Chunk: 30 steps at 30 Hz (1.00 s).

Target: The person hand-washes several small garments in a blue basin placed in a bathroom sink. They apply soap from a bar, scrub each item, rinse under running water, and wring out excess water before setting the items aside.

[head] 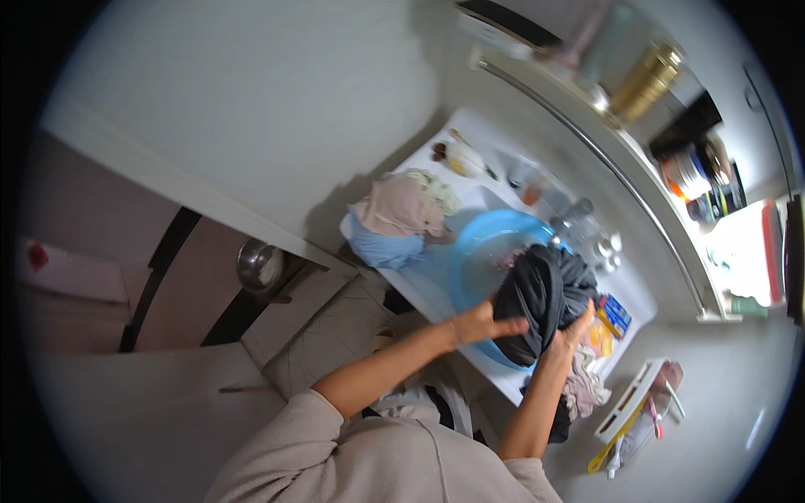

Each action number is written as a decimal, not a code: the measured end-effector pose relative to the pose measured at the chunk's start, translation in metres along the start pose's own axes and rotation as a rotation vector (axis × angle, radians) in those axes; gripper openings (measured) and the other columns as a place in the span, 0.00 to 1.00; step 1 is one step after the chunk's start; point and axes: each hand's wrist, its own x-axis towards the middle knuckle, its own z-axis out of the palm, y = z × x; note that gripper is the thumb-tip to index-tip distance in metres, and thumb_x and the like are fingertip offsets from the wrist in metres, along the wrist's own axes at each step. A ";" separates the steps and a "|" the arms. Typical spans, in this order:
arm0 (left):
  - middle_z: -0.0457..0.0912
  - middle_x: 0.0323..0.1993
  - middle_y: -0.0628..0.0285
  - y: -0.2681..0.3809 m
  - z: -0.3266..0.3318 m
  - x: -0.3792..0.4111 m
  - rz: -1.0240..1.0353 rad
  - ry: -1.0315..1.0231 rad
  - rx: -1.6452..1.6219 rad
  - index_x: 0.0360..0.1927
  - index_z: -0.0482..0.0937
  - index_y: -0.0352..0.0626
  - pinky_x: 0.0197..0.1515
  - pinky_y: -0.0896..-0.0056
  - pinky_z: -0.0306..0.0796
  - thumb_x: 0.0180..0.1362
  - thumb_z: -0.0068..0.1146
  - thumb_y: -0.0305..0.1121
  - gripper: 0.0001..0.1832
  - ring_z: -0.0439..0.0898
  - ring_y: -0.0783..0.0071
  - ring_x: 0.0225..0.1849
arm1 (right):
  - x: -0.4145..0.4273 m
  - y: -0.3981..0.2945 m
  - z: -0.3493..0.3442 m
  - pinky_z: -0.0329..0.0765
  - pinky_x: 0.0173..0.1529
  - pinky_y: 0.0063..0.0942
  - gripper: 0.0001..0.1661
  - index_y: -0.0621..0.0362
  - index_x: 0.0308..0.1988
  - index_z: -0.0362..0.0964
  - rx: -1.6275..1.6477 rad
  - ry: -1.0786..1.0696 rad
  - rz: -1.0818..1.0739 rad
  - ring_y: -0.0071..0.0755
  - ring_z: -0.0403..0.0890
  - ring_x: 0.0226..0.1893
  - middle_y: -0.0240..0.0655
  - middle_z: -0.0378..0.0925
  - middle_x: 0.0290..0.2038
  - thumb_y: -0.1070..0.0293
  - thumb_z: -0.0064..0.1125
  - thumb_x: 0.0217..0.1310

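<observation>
A bundled black cloth (pixel 541 302), probably a garment, is held between both my hands over a blue plastic basin (pixel 462 251). My left hand (pixel 487 324) grips its near left side, thumb lying across the fabric. On the right, my right hand (pixel 575 327) supports the bundle from beside and below. Cloudy water (pixel 478 270) fills part of the basin, and something pinkish lies in it beside the bundle. The basin sits in a white washbasin (pixel 434 286); the cloth hides its right part.
Left of the basin are heaped pink cloth (pixel 396 204) and blue cloth (pixel 383 242). A faucet (pixel 572 220) stands behind. At right lie a blue-yellow packet (pixel 615 316) and pale crumpled cloth (pixel 585 383). A metal rail (pixel 591 148) runs below a shelf; a toothbrush rack (pixel 632 399) hangs at right.
</observation>
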 end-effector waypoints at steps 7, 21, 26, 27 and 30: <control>0.57 0.60 0.54 0.008 -0.037 -0.095 0.347 0.492 0.103 0.64 0.48 0.38 0.63 0.66 0.52 0.40 0.72 0.42 0.53 0.58 0.67 0.61 | -0.111 0.076 0.083 0.69 0.57 0.43 0.33 0.61 0.54 0.62 -0.188 -0.034 -0.118 0.45 0.72 0.51 0.43 0.69 0.52 0.47 0.48 0.58; 0.67 0.52 0.50 -0.070 -0.385 -0.435 0.020 1.431 -0.147 0.56 0.66 0.38 0.52 0.62 0.66 0.40 0.68 0.50 0.41 0.68 0.61 0.54 | -0.249 0.548 0.123 0.65 0.59 0.45 0.35 0.54 0.59 0.56 -0.630 -0.272 0.735 0.43 0.65 0.57 0.38 0.63 0.58 0.46 0.50 0.58; 0.75 0.45 0.53 -0.101 -0.511 -0.485 -0.007 1.541 -0.147 0.53 0.68 0.33 0.47 0.68 0.69 0.48 0.64 0.49 0.36 0.73 0.66 0.48 | -0.256 0.711 0.161 0.67 0.57 0.41 0.39 0.52 0.59 0.54 -0.956 -0.216 0.681 0.39 0.66 0.56 0.37 0.63 0.58 0.50 0.61 0.53; 0.74 0.47 0.52 -0.117 -0.536 -0.489 -0.003 1.592 -0.113 0.53 0.67 0.32 0.48 0.68 0.68 0.49 0.63 0.49 0.35 0.73 0.65 0.48 | -0.257 0.738 0.171 0.66 0.57 0.39 0.43 0.52 0.60 0.52 -0.989 -0.226 0.696 0.39 0.66 0.56 0.37 0.61 0.59 0.50 0.63 0.51; 0.64 0.55 0.48 -0.160 -0.600 -0.493 -0.020 1.680 -0.024 0.55 0.64 0.34 0.53 0.64 0.63 0.51 0.59 0.50 0.36 0.67 0.61 0.54 | -0.219 0.824 0.145 0.61 0.60 0.36 0.51 0.53 0.63 0.47 -1.008 -0.393 0.664 0.38 0.62 0.59 0.37 0.58 0.61 0.48 0.66 0.47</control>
